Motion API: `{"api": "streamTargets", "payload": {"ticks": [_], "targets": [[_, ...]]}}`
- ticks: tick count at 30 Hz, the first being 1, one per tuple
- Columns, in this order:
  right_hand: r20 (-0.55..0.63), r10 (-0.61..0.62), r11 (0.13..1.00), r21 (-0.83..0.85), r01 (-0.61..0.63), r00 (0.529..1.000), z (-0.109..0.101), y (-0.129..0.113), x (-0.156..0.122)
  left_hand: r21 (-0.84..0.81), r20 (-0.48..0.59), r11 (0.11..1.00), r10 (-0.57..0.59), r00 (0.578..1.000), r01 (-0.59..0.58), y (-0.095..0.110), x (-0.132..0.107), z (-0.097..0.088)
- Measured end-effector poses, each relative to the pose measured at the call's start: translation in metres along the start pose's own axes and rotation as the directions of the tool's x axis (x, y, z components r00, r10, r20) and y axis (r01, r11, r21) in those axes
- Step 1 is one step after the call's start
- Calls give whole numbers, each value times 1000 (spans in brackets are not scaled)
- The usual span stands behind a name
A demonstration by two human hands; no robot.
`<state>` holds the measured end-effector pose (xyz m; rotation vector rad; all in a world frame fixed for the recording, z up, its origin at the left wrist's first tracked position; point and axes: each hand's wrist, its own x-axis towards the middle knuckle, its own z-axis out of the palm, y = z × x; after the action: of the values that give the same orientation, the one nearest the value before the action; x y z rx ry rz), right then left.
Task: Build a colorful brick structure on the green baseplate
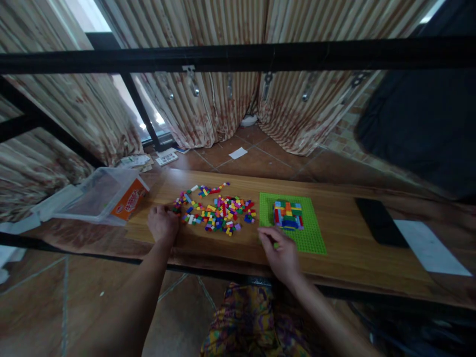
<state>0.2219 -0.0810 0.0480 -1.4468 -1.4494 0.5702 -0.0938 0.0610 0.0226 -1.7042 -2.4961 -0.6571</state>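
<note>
Yellow-and-purple cloth sits nearest on my feed, just short of the wooden table. My right hand is loosely curled, thumb and finger close together; I can't tell whether they pinch anything. It is the nearer hand to the build, squarish with no clear long axis, which lies just beyond it on the green plate. My left hand bends its fingers down at the left end of the bricks; its grip is hidden. That pile runs lengthwise left to right between plate and left hand. I count one build, one plate, one tub, one black slab, one white sheet; bricks, too many. Curtains hang farthest.
</note>
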Motion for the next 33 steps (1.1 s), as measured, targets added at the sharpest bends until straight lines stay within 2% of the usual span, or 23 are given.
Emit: {"api": "streamTargets", "payload": {"ticks": [2, 5, 12, 20, 24, 29, 33], "targets": [[112, -21, 1000, 14, 20, 994, 18, -7, -14, -6, -2, 1000, 2, 1000, -2, -1, 0, 1], [181, -28, 999, 31, 23, 983, 32, -8, -23, -18, -10, 1000, -3, 1000, 3, -1, 0, 2], [157, -8, 998, -63, 19, 988, 37, 5, -11, -11, -14, 1000, 6, 1000, -6, -2, -1, 3], [167, -47, 971, -223, 84, 985, 48, 10, 4, -42, -45, 999, -11, 999, 10, 0, -2, 4], [212, -21, 938, -334, 93, 977, 53, 9, 18, -42, -41, 999, -23, 999, 21, -1, -1, 5], [325, 12, 894, -427, 135, 946, 60, 5, 32, -56, -49, 998, -20, 999, 17, -2, 0, 6], [326, 8, 896, -422, 138, 945, 63, 5, 32, -52, -44, 999, -11, 999, 9, -2, 0, 5]]}}
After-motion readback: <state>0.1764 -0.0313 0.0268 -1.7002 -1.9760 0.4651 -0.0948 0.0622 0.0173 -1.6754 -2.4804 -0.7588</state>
